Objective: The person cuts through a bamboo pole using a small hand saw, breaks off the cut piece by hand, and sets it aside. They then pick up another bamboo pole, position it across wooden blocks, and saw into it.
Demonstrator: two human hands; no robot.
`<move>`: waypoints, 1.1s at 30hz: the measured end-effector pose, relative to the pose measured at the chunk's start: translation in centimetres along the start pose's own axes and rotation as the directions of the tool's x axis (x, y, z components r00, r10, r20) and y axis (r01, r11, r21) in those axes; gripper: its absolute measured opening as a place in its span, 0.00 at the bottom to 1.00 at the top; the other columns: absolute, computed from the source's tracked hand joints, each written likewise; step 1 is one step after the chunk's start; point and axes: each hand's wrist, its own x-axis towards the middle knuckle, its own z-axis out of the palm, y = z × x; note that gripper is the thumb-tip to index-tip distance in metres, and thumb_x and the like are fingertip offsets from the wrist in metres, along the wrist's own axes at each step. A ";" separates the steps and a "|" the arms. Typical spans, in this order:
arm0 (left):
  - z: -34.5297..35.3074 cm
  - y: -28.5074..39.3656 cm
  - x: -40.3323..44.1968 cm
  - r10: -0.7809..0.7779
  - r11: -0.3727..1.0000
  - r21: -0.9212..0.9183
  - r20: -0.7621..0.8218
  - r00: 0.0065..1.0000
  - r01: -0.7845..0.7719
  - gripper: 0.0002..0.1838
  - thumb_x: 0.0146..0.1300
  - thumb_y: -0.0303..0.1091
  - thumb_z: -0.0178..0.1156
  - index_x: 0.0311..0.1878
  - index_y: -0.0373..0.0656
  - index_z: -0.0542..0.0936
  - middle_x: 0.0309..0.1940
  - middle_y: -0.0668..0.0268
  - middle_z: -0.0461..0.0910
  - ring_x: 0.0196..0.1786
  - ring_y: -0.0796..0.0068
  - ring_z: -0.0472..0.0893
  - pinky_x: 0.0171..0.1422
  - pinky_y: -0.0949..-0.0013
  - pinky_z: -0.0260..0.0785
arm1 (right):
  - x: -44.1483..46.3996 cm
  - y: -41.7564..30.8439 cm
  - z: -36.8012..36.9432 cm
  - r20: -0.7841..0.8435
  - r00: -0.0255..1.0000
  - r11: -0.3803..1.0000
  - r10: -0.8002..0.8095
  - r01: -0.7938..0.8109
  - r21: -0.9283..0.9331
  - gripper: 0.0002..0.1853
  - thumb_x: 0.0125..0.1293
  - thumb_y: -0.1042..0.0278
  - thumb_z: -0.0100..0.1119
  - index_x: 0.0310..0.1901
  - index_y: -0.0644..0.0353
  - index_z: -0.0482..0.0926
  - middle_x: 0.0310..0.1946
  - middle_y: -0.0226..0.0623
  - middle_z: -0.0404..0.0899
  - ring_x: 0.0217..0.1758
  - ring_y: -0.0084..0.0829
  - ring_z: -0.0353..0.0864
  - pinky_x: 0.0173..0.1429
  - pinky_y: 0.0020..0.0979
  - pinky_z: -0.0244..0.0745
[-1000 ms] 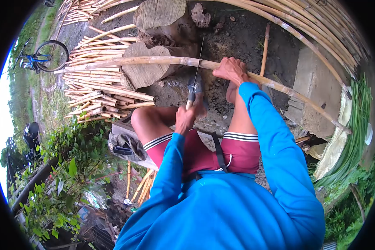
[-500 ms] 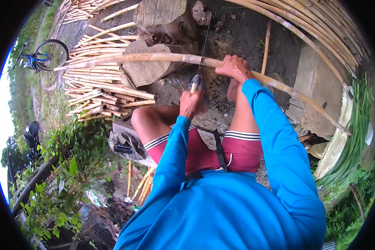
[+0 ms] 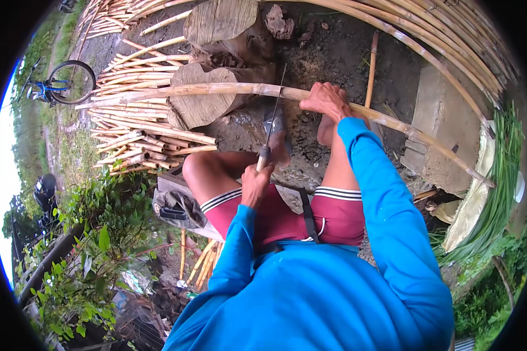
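My left hand (image 3: 255,184) is closed round the pale handle of a handsaw (image 3: 263,158), in front of my left thigh. The saw's thin blade points away from me and crosses a long bamboo pole (image 3: 219,88), meeting it a little left of my right hand. Fingers wrapped over the top, my right hand (image 3: 326,99) grips that pole near its middle. The pole runs from the far left over a cut log (image 3: 202,99) to the lower right. Whether the blade has entered the bamboo is too small to tell.
Cut bamboo pieces (image 3: 152,126) lie piled at the left, and long poles (image 3: 416,23) curve along the upper right. A second log (image 3: 219,20) lies beyond. Near the right stand a concrete block (image 3: 442,117) and long green leaves (image 3: 500,169). A bicycle (image 3: 70,82) is far left.
My left hand has drawn the saw back toward my body, so more blade shows on my side of the pole. My right hand keeps its grip, almost unmoved.
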 end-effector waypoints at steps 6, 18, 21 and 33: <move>1.9 3.2 8.0 0.275 0.954 0.123 0.008 0.961 -0.274 0.22 0.59 0.50 0.61 0.32 0.36 0.83 0.26 0.50 0.82 0.28 0.62 0.82 0.34 0.57 0.72 | 0.1 -0.4 0.2 -0.049 0.999 1.000 -0.016 0.016 -0.014 0.28 0.48 0.48 0.63 0.47 0.59 0.87 0.51 0.54 0.84 0.58 0.53 0.82 0.62 0.46 0.76; 2.9 1.9 9.1 0.135 0.990 -0.026 -0.031 0.990 -0.136 0.25 0.58 0.51 0.59 0.34 0.32 0.82 0.23 0.50 0.80 0.27 0.55 0.83 0.32 0.56 0.71 | 0.4 -0.6 0.2 -0.019 1.000 1.000 0.004 -0.004 0.018 0.27 0.48 0.48 0.63 0.47 0.58 0.87 0.50 0.52 0.85 0.57 0.51 0.83 0.60 0.44 0.77; 1.6 2.1 6.8 0.577 0.806 0.170 -0.008 0.817 -0.568 0.17 0.61 0.45 0.63 0.29 0.38 0.80 0.15 0.72 0.69 0.15 0.79 0.69 0.18 0.68 0.56 | 0.2 0.4 -0.2 0.051 0.998 0.999 -0.032 0.030 0.026 0.28 0.48 0.48 0.63 0.47 0.59 0.87 0.50 0.53 0.84 0.58 0.52 0.82 0.60 0.45 0.77; 2.2 3.6 7.6 0.005 0.998 -0.058 -0.001 1.000 -0.005 0.34 0.58 0.58 0.62 0.36 0.25 0.80 0.24 0.45 0.82 0.30 0.58 0.84 0.36 0.55 0.72 | 0.7 0.5 0.1 0.082 0.996 1.000 -0.017 0.016 0.007 0.29 0.47 0.47 0.62 0.48 0.59 0.87 0.51 0.53 0.84 0.57 0.50 0.83 0.62 0.43 0.75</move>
